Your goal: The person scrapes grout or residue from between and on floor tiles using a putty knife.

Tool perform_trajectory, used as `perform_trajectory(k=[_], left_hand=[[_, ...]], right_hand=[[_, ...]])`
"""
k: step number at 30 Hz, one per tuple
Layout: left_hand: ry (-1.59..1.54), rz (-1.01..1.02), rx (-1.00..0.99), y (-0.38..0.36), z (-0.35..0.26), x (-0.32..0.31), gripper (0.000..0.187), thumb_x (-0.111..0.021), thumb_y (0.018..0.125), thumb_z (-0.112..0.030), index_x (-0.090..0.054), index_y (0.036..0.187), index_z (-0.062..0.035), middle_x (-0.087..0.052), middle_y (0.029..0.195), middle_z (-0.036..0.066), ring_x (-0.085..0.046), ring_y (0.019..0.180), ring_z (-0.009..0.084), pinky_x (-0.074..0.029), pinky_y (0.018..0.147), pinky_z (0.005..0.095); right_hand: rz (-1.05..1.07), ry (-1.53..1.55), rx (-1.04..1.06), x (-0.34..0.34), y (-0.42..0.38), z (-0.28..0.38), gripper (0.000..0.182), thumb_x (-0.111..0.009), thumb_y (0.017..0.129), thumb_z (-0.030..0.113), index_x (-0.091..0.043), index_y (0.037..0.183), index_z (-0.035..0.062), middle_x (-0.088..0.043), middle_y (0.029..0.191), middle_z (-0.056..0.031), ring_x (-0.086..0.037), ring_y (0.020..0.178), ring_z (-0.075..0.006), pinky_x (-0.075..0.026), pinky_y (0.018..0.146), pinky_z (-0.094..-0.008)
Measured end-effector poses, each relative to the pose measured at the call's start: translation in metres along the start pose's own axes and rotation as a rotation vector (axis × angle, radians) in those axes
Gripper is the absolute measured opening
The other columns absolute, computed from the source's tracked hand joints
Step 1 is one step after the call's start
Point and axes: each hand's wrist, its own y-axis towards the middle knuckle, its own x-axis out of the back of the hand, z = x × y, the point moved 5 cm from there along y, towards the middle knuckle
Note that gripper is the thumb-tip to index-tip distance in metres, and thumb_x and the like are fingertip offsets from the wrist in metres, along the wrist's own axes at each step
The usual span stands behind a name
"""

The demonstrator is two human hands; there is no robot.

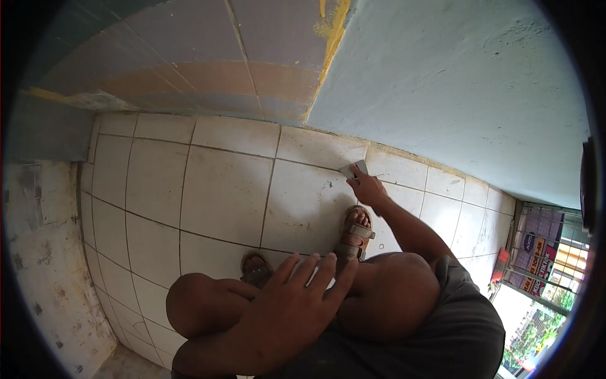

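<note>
My right hand is closed on a scraper with a flat grey blade. Its blade lies at the white tiled floor, close to a grout line and near the foot of the pale blue wall. The handle is mostly hidden in my fingers. My left hand hangs over my knees with its fingers stretched and apart, holding nothing. Below it are my sandalled feet; one sandal stands just behind the scraper.
Purple and brown painted wall panels meet the blue wall at a yellow-smeared edge. A stained whitish wall stands on the left. To the right are a metal grille with signs and a small red object.
</note>
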Motion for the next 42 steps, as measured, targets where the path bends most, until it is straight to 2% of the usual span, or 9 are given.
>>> perform_trajectory(k=[6, 11, 17, 22, 24, 25, 29, 37, 42], left_hand=[[-0.007, 0.026, -0.014, 0.011, -0.004, -0.003, 0.085, -0.079, 0.096, -0.038, -0.043, 0.165, -0.0052, -0.059, 0.154, 0.022, -0.058, 0.140, 0.0345, -0.043, 0.120, 0.0513], [0.016, 0.032, 0.037, 0.005, 0.002, 0.001, 0.086, -0.080, 0.095, -0.038, -0.043, 0.165, -0.0046, -0.059, 0.154, 0.022, -0.058, 0.141, 0.0346, -0.043, 0.120, 0.0512], [-0.022, 0.034, 0.002, 0.007, -0.004, -0.001, 0.087, -0.080, 0.095, -0.038, -0.042, 0.165, -0.0044, -0.058, 0.154, 0.022, -0.058, 0.140, 0.0354, -0.043, 0.121, 0.0511], [-0.030, 0.009, 0.107, 0.000, 0.005, 0.002, 0.085, -0.079, 0.096, -0.037, -0.042, 0.165, -0.0045, -0.059, 0.153, 0.022, -0.059, 0.140, 0.0346, -0.042, 0.122, 0.0514], [-0.016, 0.049, 0.096, 0.004, 0.006, -0.006, 0.083, -0.078, 0.097, -0.037, -0.043, 0.165, -0.0046, -0.059, 0.153, 0.022, -0.059, 0.140, 0.0348, -0.042, 0.122, 0.0514], [0.008, 0.078, 0.071, 0.007, 0.004, -0.009, 0.082, -0.077, 0.097, -0.037, -0.043, 0.164, -0.0046, -0.059, 0.153, 0.022, -0.059, 0.140, 0.0350, -0.042, 0.122, 0.0515], [0.012, 0.075, 0.044, 0.022, 0.003, -0.015, 0.079, -0.076, 0.098, -0.037, -0.045, 0.163, -0.0047, -0.059, 0.152, 0.021, -0.059, 0.139, 0.0348, -0.043, 0.121, 0.0514], [0.046, 0.035, 0.117, 0.010, 0.020, -0.009, 0.079, -0.076, 0.097, -0.037, -0.045, 0.163, -0.0050, -0.062, 0.148, 0.021, -0.062, 0.137, 0.0339, -0.046, 0.119, 0.0516], [0.018, -0.003, 0.058, 0.020, 0.010, -0.011, 0.081, -0.077, 0.096, -0.035, -0.044, 0.164, -0.0050, -0.062, 0.149, 0.022, -0.063, 0.137, 0.0347, -0.045, 0.121, 0.0523]], right_hand=[[0.066, 0.062, -0.093, 0.038, 0.022, 0.026, 0.063, -0.062, 0.107, 0.049, -0.048, 0.166, 0.0297, -0.072, 0.139, -0.0236, -0.066, 0.131, -0.0481, -0.054, 0.110, -0.0570], [0.019, -0.017, -0.025, 0.011, 0.009, 0.007, 0.061, -0.061, 0.108, 0.050, -0.050, 0.165, 0.0301, -0.072, 0.140, -0.0233, -0.066, 0.133, -0.0474, -0.053, 0.110, -0.0580], [-0.013, 0.030, -0.048, 0.009, 0.038, 0.013, 0.065, -0.058, 0.108, 0.055, -0.044, 0.167, 0.0312, -0.071, 0.138, -0.0270, -0.068, 0.127, -0.0515, -0.054, 0.108, -0.0602], [-0.011, 0.085, 0.033, -0.005, 0.011, 0.027, 0.064, -0.065, 0.106, 0.050, -0.051, 0.164, 0.0280, -0.075, 0.132, -0.0260, -0.071, 0.121, -0.0493, -0.055, 0.106, -0.0585], [-0.014, 0.103, 0.263, 0.006, 0.029, 0.067, 0.061, -0.067, 0.105, 0.047, -0.056, 0.161, 0.0270, -0.077, 0.126, -0.0241, -0.074, 0.116, -0.0448, -0.056, 0.104, -0.0564], [0.042, 0.094, 0.229, 0.024, 0.029, 0.099, 0.059, -0.068, 0.104, 0.046, -0.058, 0.159, 0.0270, -0.079, 0.121, -0.0227, -0.077, 0.112, -0.0414, -0.057, 0.102, -0.0544], [0.132, -0.081, 0.262, 0.031, 0.047, 0.176, 0.055, -0.066, 0.106, 0.048, -0.057, 0.158, 0.0314, -0.075, 0.131, -0.0212, -0.071, 0.125, -0.0435, -0.059, 0.104, -0.0554], [0.209, -0.202, 0.218, 0.022, 0.036, 0.113, 0.052, -0.062, 0.109, 0.047, -0.056, 0.158, 0.0304, -0.077, 0.125, -0.0181, -0.074, 0.118, -0.0427, -0.060, 0.099, -0.0556], [0.148, -0.176, 0.253, 0.028, 0.055, 0.155, 0.050, -0.062, 0.109, 0.042, -0.056, 0.157, 0.0277, -0.078, 0.122, -0.0207, -0.075, 0.115, -0.0440, -0.060, 0.100, -0.0552]])
